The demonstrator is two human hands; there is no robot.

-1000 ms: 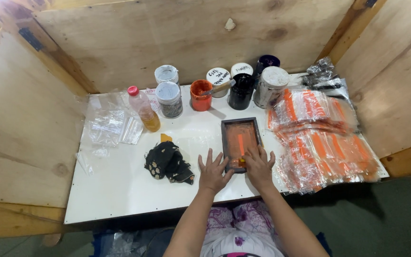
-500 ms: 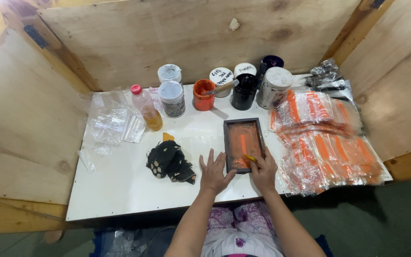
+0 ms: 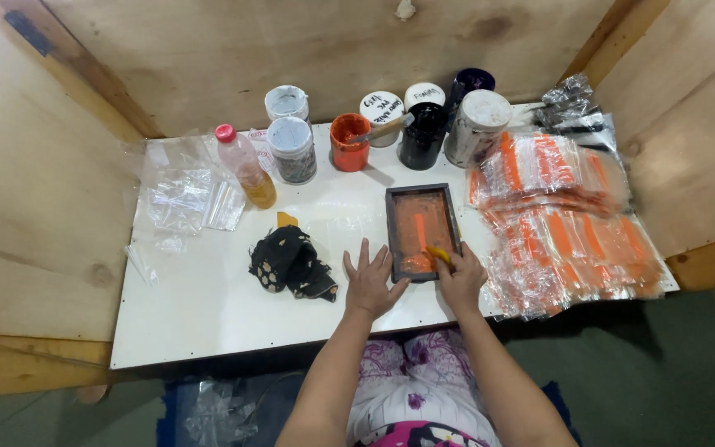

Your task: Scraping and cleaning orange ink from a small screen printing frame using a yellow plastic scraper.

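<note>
A small dark-framed printing screen (image 3: 422,228) smeared with orange ink lies flat on the white table (image 3: 208,306). My left hand (image 3: 370,281) rests flat on the table with fingers spread, touching the frame's near left corner. My right hand (image 3: 461,277) grips a small yellow scraper (image 3: 439,254) at the frame's near right edge, its tip on the orange ink.
Several paint jars (image 3: 291,149) and an open orange pot (image 3: 349,141) stand at the back. A red-capped bottle (image 3: 246,165) and clear bags (image 3: 179,194) lie left. A black patterned cloth (image 3: 291,263) is near my left hand. Orange-printed plastic sleeves (image 3: 568,223) pile up on the right.
My right hand has drawn the scraper toward me, down to the frame's near right edge. My left hand has stayed flat beside the frame.
</note>
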